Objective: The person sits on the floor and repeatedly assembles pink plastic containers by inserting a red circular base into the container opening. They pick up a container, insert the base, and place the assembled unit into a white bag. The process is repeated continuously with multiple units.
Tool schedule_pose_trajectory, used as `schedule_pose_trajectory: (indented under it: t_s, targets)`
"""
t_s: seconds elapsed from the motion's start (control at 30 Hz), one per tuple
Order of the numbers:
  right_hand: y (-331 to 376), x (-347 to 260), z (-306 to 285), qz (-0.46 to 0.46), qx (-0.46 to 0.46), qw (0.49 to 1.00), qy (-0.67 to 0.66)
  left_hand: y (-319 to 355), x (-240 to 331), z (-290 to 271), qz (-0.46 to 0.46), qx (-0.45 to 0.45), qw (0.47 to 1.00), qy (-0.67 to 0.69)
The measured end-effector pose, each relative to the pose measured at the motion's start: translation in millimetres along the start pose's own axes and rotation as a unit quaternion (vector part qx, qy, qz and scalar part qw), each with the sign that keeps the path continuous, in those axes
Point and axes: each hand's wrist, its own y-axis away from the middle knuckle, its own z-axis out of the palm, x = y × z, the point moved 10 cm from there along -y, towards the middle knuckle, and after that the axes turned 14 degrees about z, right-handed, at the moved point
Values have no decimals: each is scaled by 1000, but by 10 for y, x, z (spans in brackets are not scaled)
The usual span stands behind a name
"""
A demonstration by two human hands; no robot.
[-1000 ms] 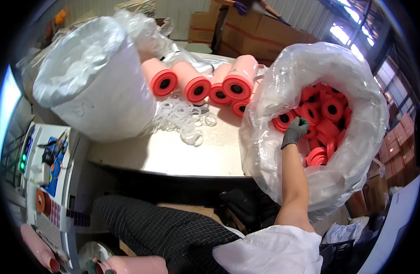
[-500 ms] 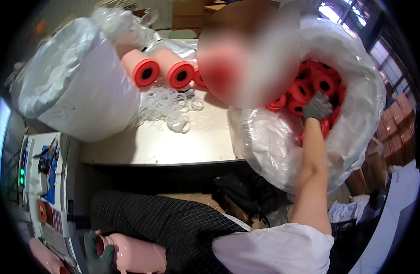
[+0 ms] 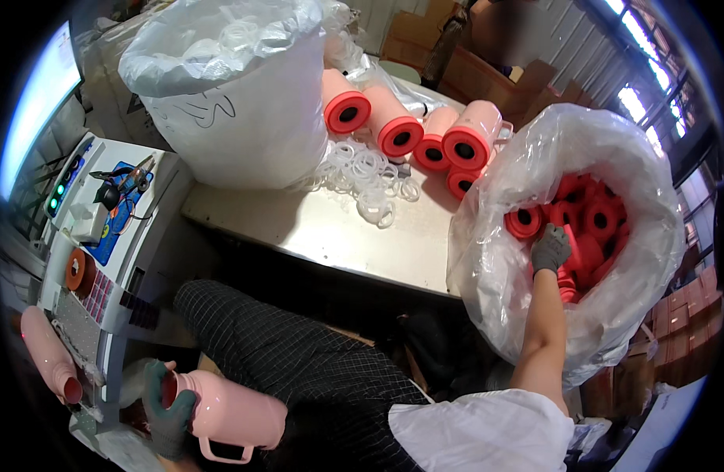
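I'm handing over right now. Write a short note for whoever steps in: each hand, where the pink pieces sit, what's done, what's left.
Left hand: gloved, grip closed on a pink jug shell with a handle, low by the lap.
Right hand: gloved, inside the clear plastic bag, on the red-ended parts; grip unclear.
Steel table: five pink shells lying down, clear rings loose, big white sack.
Done: one shell in hand.
Left: nothing out of the bag yet.

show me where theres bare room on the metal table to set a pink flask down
The free patch is the front strip of the metal table, between the big white sack and the clear bag of red parts, in front of the loose clear rings. Behind the rings it is crowded with lying pink flasks. The right corner is taken by the bag.
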Motion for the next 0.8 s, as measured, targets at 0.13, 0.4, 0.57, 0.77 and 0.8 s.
schedule_pose_trajectory:
  t_s: [0.13, 0.4, 0.57, 0.77, 0.8]
  targets:
    - [103, 429, -62, 51, -11, 998, 32, 97, -90, -50, -19, 26, 998, 63]
    - [215, 519, 684, 76, -166, 983, 1, 305, -381, -119, -16, 23, 989, 148]
    - [361, 411, 579, 80, -167, 982, 46, 139, -164, -49, 19, -25, 999, 16]
    - [158, 501, 934, 100, -127, 982, 93, 25, -23, 33, -12, -48, 998, 24]
    - [155, 493, 942, 71, -84, 987, 115, 37, -77, 42, -15, -46, 998, 35]
